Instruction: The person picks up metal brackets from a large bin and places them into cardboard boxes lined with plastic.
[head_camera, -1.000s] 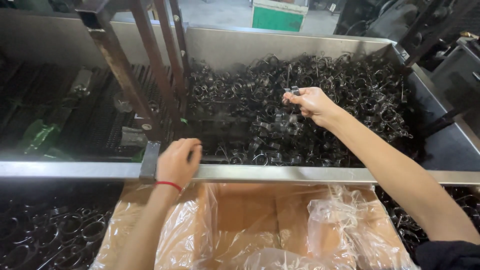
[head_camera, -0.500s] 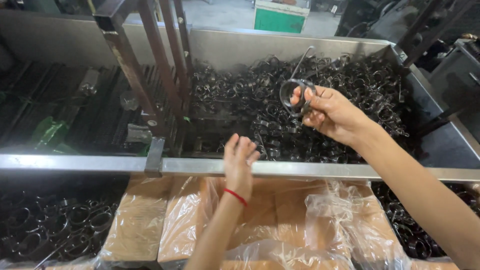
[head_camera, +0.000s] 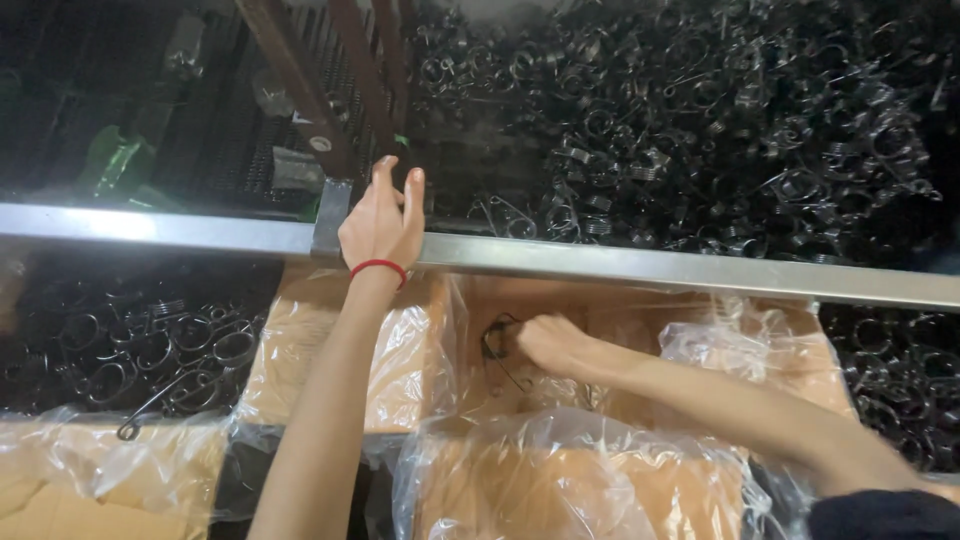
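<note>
Item 1. Your left hand (head_camera: 382, 222): it rests on the long bright steel rail (head_camera: 640, 264) that crosses the view, beside the brown steel upright (head_camera: 300, 85) that meets the rail. Its fingers (head_camera: 412, 192) are straight and close together, pointing up over the rail's far edge, holding nothing. A thin red band (head_camera: 378, 266) circles the wrist.

Item 2. Your right hand (head_camera: 552, 343): it is low inside the brown cardboard box lined with clear plastic film (head_camera: 640, 400), just below the rail. Its fingers are curled narrow around the dark wire spring clip with round coil (head_camera: 497, 342); the clip shows at the left side of the hand, inside the box, against the liner.

Item 3. Large metal bin of dark coiled wire spring clips (head_camera: 700, 130): beyond the rail, heaped and tangled, filling the upper right of the view.

Item 4. Second heap of dark wire spring clips (head_camera: 140, 345): lower left, below the rail, beside the box.

Item 5. Third lot of dark clips (head_camera: 900, 380): lower right, beyond the box edge.

Item 6. Green object (head_camera: 115, 160): far left beyond the rail, too dim to tell its kind.

Item 7. Further plastic-lined cartons (head_camera: 90, 470): in the foreground, left and centre.
</note>
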